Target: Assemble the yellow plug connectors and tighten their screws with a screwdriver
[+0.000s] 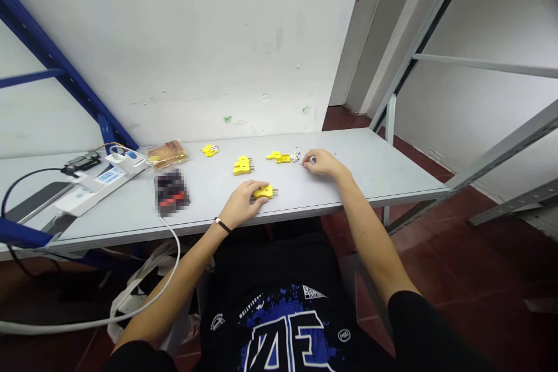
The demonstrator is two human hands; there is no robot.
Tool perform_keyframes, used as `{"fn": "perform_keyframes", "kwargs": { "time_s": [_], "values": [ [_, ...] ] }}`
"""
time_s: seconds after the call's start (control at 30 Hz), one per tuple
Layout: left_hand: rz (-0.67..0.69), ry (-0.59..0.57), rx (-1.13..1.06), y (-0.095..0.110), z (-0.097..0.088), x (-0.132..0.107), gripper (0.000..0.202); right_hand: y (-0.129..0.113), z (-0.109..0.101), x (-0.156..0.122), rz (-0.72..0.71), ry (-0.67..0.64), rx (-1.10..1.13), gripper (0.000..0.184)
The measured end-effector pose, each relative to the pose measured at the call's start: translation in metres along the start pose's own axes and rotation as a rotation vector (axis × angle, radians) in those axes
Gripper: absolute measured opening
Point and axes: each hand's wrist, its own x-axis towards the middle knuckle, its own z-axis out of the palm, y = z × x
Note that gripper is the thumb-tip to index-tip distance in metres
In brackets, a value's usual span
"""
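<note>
My left hand [244, 202] is closed on a yellow electrical plug [264, 192] near the table's front edge, its metal pins pointing right. My right hand [323, 163] rests on the table further right, fingers pinched together. A small round white-and-dark end [313, 160] shows between those fingers; what it belongs to is hidden. Just left of the right hand lie small white parts [294, 157], an opened yellow plug half [283, 158] and another yellow plug piece [273, 155]. Yellow plugs with pins [242, 166] lie together behind my left hand.
Another yellow plug piece [210, 150] lies farther back. On the left are a plastic bag with brownish contents [167, 154], a blurred black-and-red item [171, 192] and a white power strip [102, 183]. A white cable [174, 267] hangs over the front edge. A white wall [209, 58] backs the table.
</note>
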Motion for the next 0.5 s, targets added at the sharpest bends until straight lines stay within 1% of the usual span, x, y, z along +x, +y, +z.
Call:
{"fn": "perform_keyframes", "kwargs": {
  "time_s": [0.2,0.37,0.43,0.5],
  "values": [
    [0.003,-0.006,-0.007,-0.001,0.0007,-0.0004,0.037,0.0032,-0.0007,0.0035,0.061,0.074,-0.03,0.026],
    [0.002,-0.003,0.004,-0.0016,0.0009,-0.0003,0.036,0.0024,-0.0001,0.0029,0.08,0.098,-0.024,0.031],
    [0.003,-0.004,0.002,-0.0012,0.0005,-0.0003,0.035,-0.0003,0.0011,0.0014,0.048,0.075,-0.015,0.039],
    [0.004,-0.004,0.0,-0.0007,0.0,-0.0003,0.036,-0.0038,0.0028,-0.0001,-0.006,0.016,0.01,0.047]
  ]
}}
